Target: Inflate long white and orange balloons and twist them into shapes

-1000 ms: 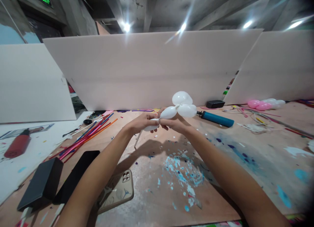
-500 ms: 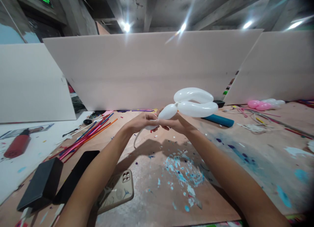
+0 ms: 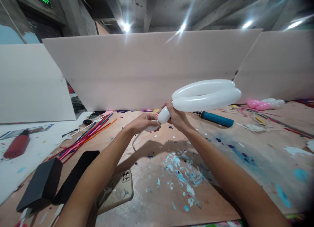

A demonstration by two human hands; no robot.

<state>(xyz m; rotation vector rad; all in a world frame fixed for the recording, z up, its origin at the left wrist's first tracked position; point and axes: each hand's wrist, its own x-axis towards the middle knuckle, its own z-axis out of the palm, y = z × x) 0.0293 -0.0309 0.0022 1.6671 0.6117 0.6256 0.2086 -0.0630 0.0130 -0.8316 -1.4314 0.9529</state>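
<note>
A white modelling balloon [image 3: 206,101] is held above the table between both hands. Two long inflated segments stretch to the right, and a short round bubble sits between the hands. My left hand [image 3: 144,124] is closed round the lower part, where a thin uninflated tail hangs down to the left. At the joint between the bubble and the long segments, my right hand [image 3: 178,115] grips with its fingers wrapped round. Some fingertips are hidden behind the balloon. Behind and right of my right hand, a blue hand pump [image 3: 217,119] lies on the table.
Uninflated coloured balloons [image 3: 85,137] lie left, near a black box [image 3: 40,184], a dark phone [image 3: 76,176] and a patterned phone [image 3: 117,191]. A red bottle [image 3: 17,145] is far left. Pink balloon bubbles [image 3: 258,104] sit right. White boards [image 3: 147,70] stand behind the paint-spotted table [image 3: 152,207].
My right hand has shifted from beside the left hand to the joint above the short bubble. The long segments have swung up and right, uncovering more of the pump.
</note>
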